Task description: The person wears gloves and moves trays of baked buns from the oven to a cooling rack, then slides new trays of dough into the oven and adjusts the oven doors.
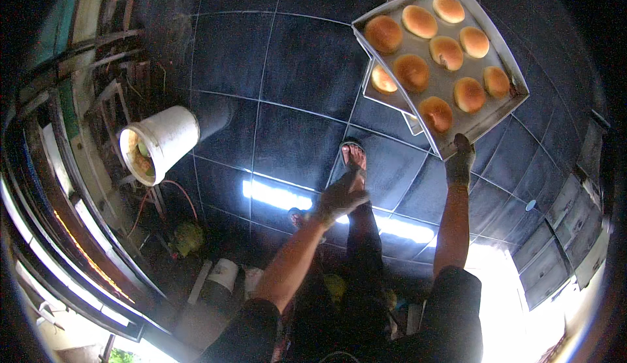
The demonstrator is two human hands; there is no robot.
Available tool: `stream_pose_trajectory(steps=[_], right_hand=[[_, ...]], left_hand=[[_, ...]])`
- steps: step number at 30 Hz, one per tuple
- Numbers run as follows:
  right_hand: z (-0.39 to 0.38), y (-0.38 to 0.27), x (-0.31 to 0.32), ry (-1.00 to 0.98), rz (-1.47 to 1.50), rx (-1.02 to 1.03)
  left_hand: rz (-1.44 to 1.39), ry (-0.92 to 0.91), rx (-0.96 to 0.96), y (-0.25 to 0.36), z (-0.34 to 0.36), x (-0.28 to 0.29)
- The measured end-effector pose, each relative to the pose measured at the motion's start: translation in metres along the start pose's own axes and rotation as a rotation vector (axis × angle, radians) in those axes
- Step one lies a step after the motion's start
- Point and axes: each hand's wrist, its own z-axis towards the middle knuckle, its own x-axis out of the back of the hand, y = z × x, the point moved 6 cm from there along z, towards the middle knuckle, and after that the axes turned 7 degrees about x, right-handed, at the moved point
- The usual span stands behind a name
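"Tray (pixel 441 83), spotted where?"

"Found at the upper right, over the dark tiled floor (pixel 225 49). Seen at a slant, with one corner pointing down toward the arms. Loaded with nine round, golden-brown buns (pixel 411 73), well spread across the grey metal."

"Held by what?"

"Gripped at that nearest corner by the right hand (pixel 460 160), apparently gloved in grey. Noticed a dark fingertip or thumb up at the rim; could not make out the rest of the grasp underneath."

"Checked below the tray too?"

"Did. Saw a second tray (pixel 394 101) jutting out at the left, with at least one more bun (pixel 384 80) on it. Could not tell from this view what bore its weight."

"And the left hand (pixel 343 196), placed where?"

"Hovered near the middle of the view, well apart from the right hand and from both trays. Looked blurred, gloved as well, and loosely spread at the fingers. Overlapped in view with a leg, just below a sandalled foot (pixel 353 154)."

"Noted anything farther left?"

"Spotted a white bucket (pixel 175 137) with yellowish contents, too unclear to name. Also caught a bright band of light (pixel 277 195) lying across the tiles, beside the left hand."
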Motion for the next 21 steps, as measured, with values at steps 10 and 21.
stream_pose_trajectory(steps=[10,21], right_hand=[[0.034,0.070,0.021,-0.043,-0.174,0.143],[0.054,0.132,0.102,-0.325,-0.735,0.131]], left_hand=[[0.614,-0.238,0.569,-0.172,-0.141,0.077],[0.401,0.035,0.136,-0.177,-0.144,0.048]])
